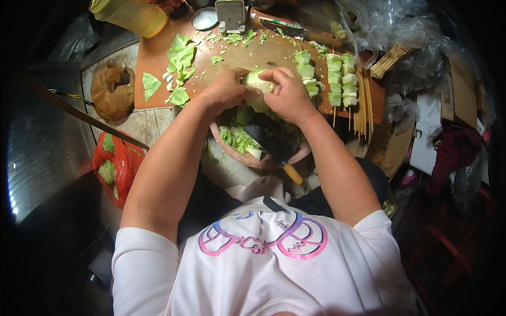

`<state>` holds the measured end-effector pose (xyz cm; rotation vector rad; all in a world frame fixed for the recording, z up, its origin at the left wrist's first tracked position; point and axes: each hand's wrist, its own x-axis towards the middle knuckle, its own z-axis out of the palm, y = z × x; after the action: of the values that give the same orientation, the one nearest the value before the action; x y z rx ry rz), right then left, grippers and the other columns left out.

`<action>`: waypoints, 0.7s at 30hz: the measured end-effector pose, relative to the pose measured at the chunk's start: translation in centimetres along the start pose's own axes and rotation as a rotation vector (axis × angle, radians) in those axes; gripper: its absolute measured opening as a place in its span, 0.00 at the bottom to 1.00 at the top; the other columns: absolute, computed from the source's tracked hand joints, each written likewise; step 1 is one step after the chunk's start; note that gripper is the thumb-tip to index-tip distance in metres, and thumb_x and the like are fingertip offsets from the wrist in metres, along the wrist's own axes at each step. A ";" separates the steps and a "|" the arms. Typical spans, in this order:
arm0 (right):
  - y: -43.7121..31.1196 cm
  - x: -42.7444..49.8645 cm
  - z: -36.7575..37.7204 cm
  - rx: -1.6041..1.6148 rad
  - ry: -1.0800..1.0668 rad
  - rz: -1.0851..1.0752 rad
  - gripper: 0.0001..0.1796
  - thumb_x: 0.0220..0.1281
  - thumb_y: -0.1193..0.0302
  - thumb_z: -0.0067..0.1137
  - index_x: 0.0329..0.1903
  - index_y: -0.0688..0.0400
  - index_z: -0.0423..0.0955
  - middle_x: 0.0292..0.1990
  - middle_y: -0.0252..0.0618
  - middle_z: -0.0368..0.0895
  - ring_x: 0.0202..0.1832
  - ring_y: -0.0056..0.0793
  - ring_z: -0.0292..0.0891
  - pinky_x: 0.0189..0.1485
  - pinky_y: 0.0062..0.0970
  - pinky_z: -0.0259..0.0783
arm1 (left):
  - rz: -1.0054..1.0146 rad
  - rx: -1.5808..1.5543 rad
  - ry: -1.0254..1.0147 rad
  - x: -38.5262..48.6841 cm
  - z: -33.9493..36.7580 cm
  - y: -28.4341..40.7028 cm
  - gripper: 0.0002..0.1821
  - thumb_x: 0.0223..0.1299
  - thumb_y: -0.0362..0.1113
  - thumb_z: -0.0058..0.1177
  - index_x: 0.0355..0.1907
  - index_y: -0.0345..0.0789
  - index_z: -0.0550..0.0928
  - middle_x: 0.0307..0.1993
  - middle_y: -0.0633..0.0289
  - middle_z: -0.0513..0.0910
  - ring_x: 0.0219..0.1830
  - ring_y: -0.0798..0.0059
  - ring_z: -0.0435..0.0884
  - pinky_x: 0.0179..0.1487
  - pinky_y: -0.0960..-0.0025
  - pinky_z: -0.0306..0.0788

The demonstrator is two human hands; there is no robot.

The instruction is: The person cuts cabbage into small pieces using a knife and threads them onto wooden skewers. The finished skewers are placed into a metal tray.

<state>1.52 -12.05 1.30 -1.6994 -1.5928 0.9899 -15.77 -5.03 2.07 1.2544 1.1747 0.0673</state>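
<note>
Between my two hands is a pale green cabbage head [257, 81], held over the near edge of an orange-brown board [154, 96]. My left hand [229, 89] grips its left side, thumb toward me. The curled fingers of my right hand [290, 93] press on its right side. Below them, a pinkish basin [237, 155] holds cut cabbage [239, 138]. Across the basin lies a cleaver [272, 136] with a dark blade and a yellow handle. Cabbage skewers [334, 81] rest on the board to the right, beside several bare bamboo sticks [361, 106]. My hands hide part of the cabbage and basin.
Loose cabbage leaves [182, 55] lie on the board's left. A knife with a wooden handle [322, 38] is at the back. A curled-up dog [112, 91] lies on the floor at left, above a red plastic bag [126, 166] of cabbages. Clear plastic bags [399, 23] crowd the right.
</note>
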 end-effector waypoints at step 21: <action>0.7 0.4 -0.3 0.155 -0.048 0.018 0.21 0.46 0.77 0.64 0.48 0.57 0.78 0.44 0.32 0.73 0.26 0.12 0.64 0.37 0.15 0.70 | 0.201 0.111 -0.038 1.4 -0.5 -2.1 0.31 0.57 0.26 0.60 0.65 0.26 0.68 0.45 0.57 0.81 0.43 0.75 0.81 0.45 0.73 0.78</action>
<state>2.14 -11.72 0.84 -1.5981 -1.4912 1.1408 -16.56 -4.61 -0.33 1.4631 1.0278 0.1281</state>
